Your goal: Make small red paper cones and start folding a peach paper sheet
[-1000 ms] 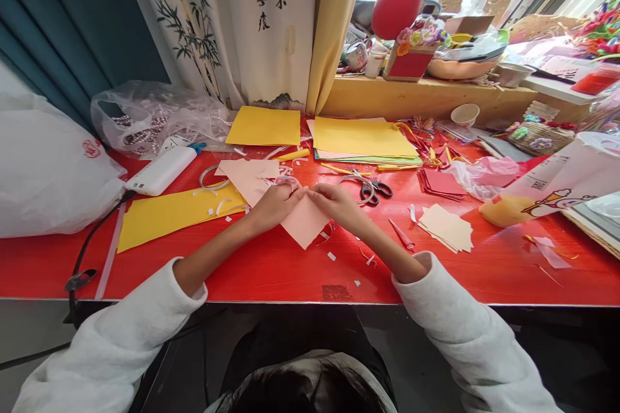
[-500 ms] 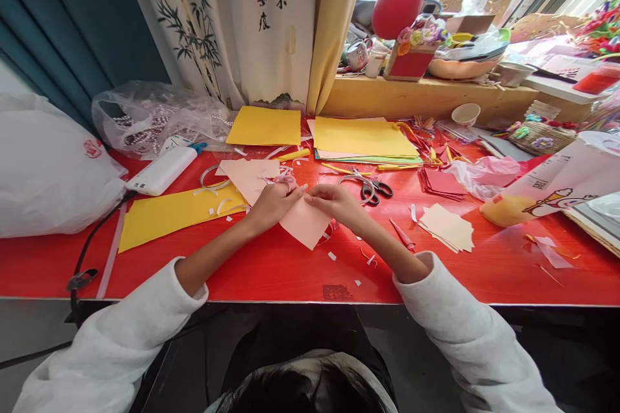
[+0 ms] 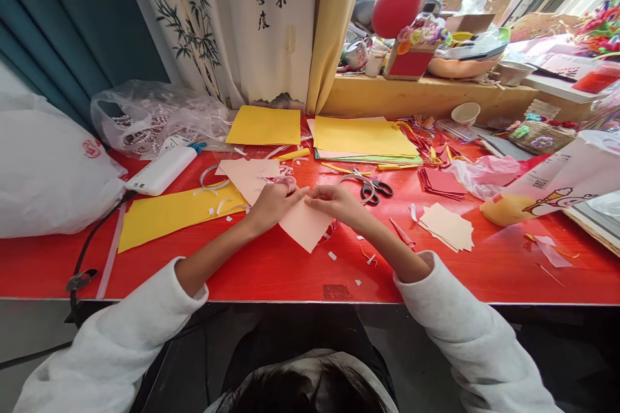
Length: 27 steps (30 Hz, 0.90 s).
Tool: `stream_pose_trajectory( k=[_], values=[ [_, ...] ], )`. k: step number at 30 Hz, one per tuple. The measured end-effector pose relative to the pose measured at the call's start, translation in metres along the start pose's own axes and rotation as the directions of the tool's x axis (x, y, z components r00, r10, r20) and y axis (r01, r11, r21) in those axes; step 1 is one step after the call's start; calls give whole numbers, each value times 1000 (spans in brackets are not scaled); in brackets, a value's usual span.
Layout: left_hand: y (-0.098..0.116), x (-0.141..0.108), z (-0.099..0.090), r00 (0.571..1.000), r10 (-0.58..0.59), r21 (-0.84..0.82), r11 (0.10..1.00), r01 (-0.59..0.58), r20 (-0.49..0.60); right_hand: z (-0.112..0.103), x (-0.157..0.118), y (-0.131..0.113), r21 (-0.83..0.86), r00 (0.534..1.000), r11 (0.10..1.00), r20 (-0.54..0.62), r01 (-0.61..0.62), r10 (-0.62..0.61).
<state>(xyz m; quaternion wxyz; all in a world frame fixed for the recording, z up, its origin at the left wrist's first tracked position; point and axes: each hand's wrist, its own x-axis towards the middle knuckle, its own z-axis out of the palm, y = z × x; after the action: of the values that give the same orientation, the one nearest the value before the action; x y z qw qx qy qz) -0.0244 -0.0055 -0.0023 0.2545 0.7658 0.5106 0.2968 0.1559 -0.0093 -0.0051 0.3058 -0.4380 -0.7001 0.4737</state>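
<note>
A small pink paper square (image 3: 308, 224) is held between my two hands above the red table (image 3: 271, 271), one corner pointing toward me. My left hand (image 3: 276, 205) pinches its upper left edge. Opposite, my right hand (image 3: 330, 200) pinches the upper right edge, the fingertips of both hands nearly meeting. Part of the square's far side is hidden by my fingers. Just beyond my left hand lies a larger pink paper sheet (image 3: 245, 175). Black-handled scissors (image 3: 376, 191) rest beyond my right hand.
Yellow paper (image 3: 169, 214) lies at left, near a white power bank (image 3: 163, 171). A yellow-topped paper stack (image 3: 363, 137) sits at the back. Cream paper pieces (image 3: 446, 227), red paper pieces (image 3: 442, 183) and a large printed cup (image 3: 557, 177) are at right. Scraps litter the table.
Almost nothing differs. The pink paper square's near corner has dipped very slightly toward me, with both hands keeping their grip.
</note>
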Motion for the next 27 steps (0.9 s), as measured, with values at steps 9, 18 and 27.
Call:
stream_pose_trajectory(
  k=[9, 18, 27],
  values=[
    [2, 0, -2, 1000, 2, -75, 997, 0, 19, -1, -3, -1, 83, 999, 995, 18, -48, 46],
    [8, -2, -4, 994, -40, -45, 998, 45, 103, 0, -1, -5, 224, 996, 971, 58, -78, 67],
    [4, 1, 0, 986, -116, -108, 986, 129, 116, 0, 3, 6, 10, 999, 1000, -47, -9, 10]
  ],
)
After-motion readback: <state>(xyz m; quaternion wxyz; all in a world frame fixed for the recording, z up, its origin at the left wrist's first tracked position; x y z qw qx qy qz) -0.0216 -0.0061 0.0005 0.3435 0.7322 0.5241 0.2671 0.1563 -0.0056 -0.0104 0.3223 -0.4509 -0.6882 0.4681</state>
